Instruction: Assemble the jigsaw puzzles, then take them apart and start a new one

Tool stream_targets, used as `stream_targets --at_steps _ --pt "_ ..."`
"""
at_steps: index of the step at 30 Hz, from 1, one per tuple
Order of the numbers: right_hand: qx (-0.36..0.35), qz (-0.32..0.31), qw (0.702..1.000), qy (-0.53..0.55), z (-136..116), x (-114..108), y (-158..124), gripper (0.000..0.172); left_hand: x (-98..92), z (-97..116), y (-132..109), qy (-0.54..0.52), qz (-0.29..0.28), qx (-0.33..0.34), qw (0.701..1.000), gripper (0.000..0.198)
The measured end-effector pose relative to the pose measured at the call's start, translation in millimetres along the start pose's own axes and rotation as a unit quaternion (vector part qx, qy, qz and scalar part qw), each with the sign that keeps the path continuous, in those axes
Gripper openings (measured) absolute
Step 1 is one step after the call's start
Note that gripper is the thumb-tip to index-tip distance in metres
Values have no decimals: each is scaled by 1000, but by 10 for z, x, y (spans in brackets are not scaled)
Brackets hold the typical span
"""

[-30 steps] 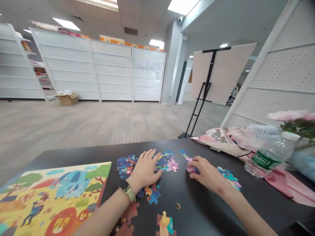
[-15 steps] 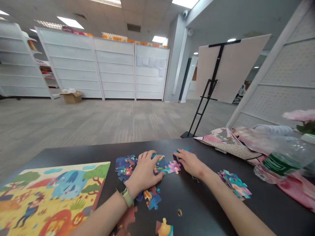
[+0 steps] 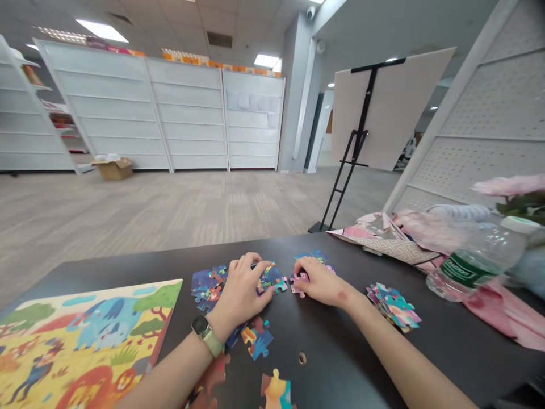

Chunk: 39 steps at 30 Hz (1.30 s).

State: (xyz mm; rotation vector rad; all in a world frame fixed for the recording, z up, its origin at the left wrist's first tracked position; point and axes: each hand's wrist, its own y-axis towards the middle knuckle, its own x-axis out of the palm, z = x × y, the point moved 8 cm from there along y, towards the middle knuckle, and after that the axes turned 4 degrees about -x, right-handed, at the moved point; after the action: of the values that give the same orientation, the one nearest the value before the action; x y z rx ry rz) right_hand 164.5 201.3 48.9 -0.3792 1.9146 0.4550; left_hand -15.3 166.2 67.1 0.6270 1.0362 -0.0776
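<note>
My left hand (image 3: 240,287) lies over a joined jigsaw section (image 3: 275,276), its fingers curled at the far edge and its thumb at the near edge. The palm hides part of that section. On its left are dark blue jigsaw pieces (image 3: 204,284). Across a small gap, my right hand (image 3: 319,279) pinches a pink-purple jigsaw piece (image 3: 298,284) with thumb and forefinger. Blue pieces (image 3: 313,255) show just beyond my right fingers. Closer to me lie a blue-orange piece (image 3: 258,338), a yellow-teal piece (image 3: 276,392) and reddish-brown pieces (image 3: 213,378).
A picture board (image 3: 93,335) with animals covers the table's left side. By my right forearm is a pile of jigsaw pieces (image 3: 394,307). A plastic bottle (image 3: 472,270) and pink cloth (image 3: 502,312) are at the right. A small brownish bit (image 3: 302,358) lies on the dark table (image 3: 340,363).
My right hand has drawn slightly nearer and its fingers have curled onto the pink-purple piece. That piece now sits apart from the section under my left hand. The camera view has shifted a little.
</note>
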Motion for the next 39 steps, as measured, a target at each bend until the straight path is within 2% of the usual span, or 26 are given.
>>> stream_targets --at_steps 3,5,7,10,12,16,20,24,26,30,33,35,39 --pt "25 27 999 -22 85 -59 -11 13 -1 -64 4 -1 12 -17 1000 36" --pt "17 37 999 -29 45 -67 -15 18 16 -88 5 -7 12 -16 1000 36" --pt "-22 40 999 -17 -94 -36 -14 26 49 -94 5 -18 4 -4 1000 35" --pt "-102 11 994 24 -369 81 -20 34 108 -117 3 -35 -11 8 999 39" --pt "-118 -15 992 46 -463 156 -25 34 140 -151 0 -36 -17 3 999 36" --pt "-81 -21 994 70 -420 169 -20 24 193 -171 -9 -18 -42 -3 999 30" --pt "-60 -18 995 80 -343 145 -6 32 212 -109 -20 1 -73 8 997 32" --pt "-50 -42 993 94 -307 183 -9 43 218 -78 -28 17 -91 8 996 40" --pt "-54 -43 994 82 -314 189 -22 41 231 -81 -31 23 -100 9 995 42" --pt "-101 -20 995 20 -403 161 -47 25 258 -107 -31 27 -117 13 993 42" --pt "-135 3 991 -12 -458 129 -34 21 264 -118 -28 23 -125 15 992 45" --pt "-132 39 990 -14 -442 69 -7 22 267 -112 -33 18 -129 16 991 47" --pt "-81 110 991 -8 -331 -91 26 28 295 -88 -54 -2 -132 10 991 48"
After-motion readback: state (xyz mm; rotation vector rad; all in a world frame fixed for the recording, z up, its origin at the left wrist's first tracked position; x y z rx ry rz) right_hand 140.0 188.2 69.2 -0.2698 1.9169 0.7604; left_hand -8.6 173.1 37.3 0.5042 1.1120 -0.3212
